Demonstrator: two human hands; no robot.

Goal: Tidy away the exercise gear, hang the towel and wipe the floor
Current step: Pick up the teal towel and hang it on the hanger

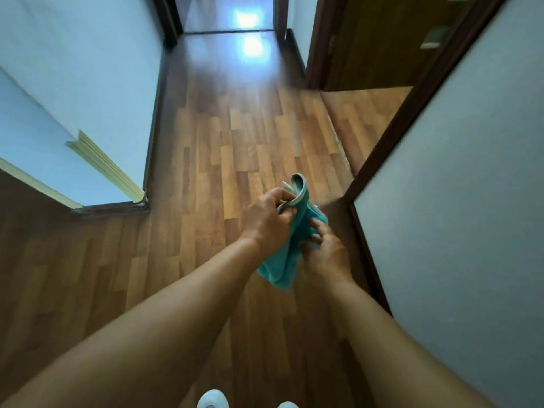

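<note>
One teal terry towel (290,231), soft and crumpled with a pale grey hem, hangs bunched at centre-right of the frame. Both hands clutch it: the left hand (266,220) pinches the hem near the top, the right hand (323,254) grips the folds lower down. Below lies glossy wood-plank floor (212,148), a corridor running open toward the upper centre between pale walls (88,69), dark skirting (154,128) and a brown door (382,39).
</note>
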